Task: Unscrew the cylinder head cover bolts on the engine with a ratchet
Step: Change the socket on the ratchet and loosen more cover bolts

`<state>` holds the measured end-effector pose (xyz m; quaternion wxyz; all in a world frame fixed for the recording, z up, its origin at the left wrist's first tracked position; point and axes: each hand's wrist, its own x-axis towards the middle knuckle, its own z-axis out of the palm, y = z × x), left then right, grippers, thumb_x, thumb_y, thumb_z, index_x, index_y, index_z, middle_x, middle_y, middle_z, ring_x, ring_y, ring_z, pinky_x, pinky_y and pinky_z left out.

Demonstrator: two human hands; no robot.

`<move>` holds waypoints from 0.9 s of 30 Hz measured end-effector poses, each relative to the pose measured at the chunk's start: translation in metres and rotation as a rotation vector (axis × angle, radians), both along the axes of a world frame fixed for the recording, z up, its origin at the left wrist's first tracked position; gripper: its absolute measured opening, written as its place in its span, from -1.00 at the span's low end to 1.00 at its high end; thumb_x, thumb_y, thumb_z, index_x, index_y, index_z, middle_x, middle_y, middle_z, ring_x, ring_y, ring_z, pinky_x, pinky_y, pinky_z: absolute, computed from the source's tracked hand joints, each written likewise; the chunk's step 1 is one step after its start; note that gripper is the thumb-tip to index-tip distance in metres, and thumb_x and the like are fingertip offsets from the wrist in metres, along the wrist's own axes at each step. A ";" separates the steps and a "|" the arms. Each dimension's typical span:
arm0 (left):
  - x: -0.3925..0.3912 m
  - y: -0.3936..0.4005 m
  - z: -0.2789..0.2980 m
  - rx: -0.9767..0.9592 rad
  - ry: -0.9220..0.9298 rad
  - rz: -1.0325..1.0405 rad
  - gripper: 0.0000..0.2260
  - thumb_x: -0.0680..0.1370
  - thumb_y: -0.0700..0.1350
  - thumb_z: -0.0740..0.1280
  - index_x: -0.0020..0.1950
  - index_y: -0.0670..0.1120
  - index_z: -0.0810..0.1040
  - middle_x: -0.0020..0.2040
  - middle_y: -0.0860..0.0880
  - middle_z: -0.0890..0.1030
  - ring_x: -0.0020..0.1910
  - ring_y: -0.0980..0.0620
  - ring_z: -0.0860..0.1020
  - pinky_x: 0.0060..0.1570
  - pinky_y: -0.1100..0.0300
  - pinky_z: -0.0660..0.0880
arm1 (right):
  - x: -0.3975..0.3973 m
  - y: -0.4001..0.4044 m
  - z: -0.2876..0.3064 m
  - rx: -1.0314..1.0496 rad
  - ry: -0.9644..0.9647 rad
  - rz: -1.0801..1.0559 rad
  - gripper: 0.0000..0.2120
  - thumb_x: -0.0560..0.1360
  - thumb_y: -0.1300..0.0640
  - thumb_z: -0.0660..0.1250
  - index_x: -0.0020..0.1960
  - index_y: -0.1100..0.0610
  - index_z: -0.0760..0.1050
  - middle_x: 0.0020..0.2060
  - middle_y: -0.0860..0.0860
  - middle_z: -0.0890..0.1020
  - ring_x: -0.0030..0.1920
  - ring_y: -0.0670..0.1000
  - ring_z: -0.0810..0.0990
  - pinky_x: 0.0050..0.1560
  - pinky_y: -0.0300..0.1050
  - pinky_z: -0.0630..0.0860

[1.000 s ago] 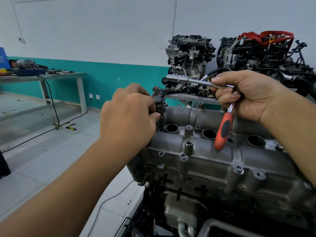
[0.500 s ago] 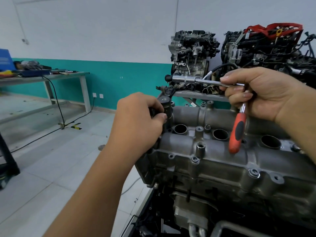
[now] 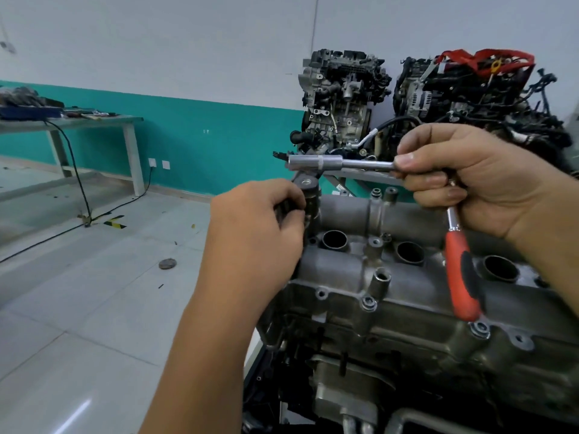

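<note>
The grey cylinder head cover (image 3: 341, 270) tops the engine at lower right, with bolts (image 3: 369, 303) along its near edge and open round wells on top. My right hand (image 3: 476, 180) is shut on the ratchet (image 3: 462, 277) near its head. The red handle hangs down over the cover. Its steel extension and socket (image 3: 316, 162) point left, in the air above the cover's left end. My left hand (image 3: 260, 233) is closed around a dark part at the cover's left end, just below a round boss (image 3: 308, 195). The part itself is mostly hidden by my fingers.
Two other engines (image 3: 341, 101) (image 3: 470, 98) stand on a rack behind. A workbench (image 3: 72, 123) with tools stands at far left by the teal wall. A black cable (image 3: 72, 170) runs from it across the tiled floor. A small round disc (image 3: 167, 264) lies on the floor.
My left hand has slipped slightly lower at the cover's left end, uncovering the round boss. My right hand keeps the ratchet in the same pose above the cover.
</note>
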<state>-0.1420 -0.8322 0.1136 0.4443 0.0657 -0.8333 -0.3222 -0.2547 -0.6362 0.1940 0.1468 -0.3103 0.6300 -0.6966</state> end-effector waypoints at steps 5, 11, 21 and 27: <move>-0.003 -0.001 0.001 0.066 0.009 0.004 -0.84 0.46 -0.14 0.53 -0.11 0.12 0.65 -0.25 0.27 0.58 -0.20 0.38 0.52 -0.19 0.61 0.32 | 0.003 0.004 0.010 0.031 -0.016 0.021 -0.87 0.30 0.39 0.33 -0.22 0.22 0.46 -0.37 0.14 0.48 -0.57 -0.17 0.29 -0.67 -0.40 0.14; -0.003 0.001 0.003 0.114 -0.021 -0.024 -0.74 0.46 -0.05 0.58 -0.02 0.21 0.55 -0.26 0.22 0.53 -0.20 0.39 0.51 -0.32 0.59 0.35 | 0.030 0.007 0.057 0.386 0.268 0.020 -0.79 0.18 0.41 0.47 -0.26 0.19 0.55 -0.45 0.17 0.47 -0.61 -0.09 0.29 -0.61 -0.36 0.20; -0.002 -0.001 0.004 -0.015 -0.050 -0.041 -0.80 0.52 -0.19 0.46 0.01 0.09 0.55 -0.17 0.07 0.52 -0.15 -0.01 0.47 -0.17 0.12 0.40 | 0.085 -0.024 0.092 0.804 0.760 -0.222 -0.81 0.27 0.36 0.60 -0.22 0.15 0.67 -0.42 0.17 0.65 -0.53 -0.02 0.52 -0.57 -0.21 0.43; -0.004 -0.002 0.005 -0.065 -0.093 -0.008 -0.90 0.53 -0.15 0.47 -0.02 0.04 0.69 -0.09 0.00 0.50 -0.12 -0.02 0.45 -0.10 0.17 0.35 | 0.093 -0.035 0.098 0.889 0.863 -0.270 -0.80 0.28 0.37 0.61 -0.23 0.16 0.65 -0.39 0.15 0.68 -0.49 -0.01 0.56 -0.53 -0.23 0.45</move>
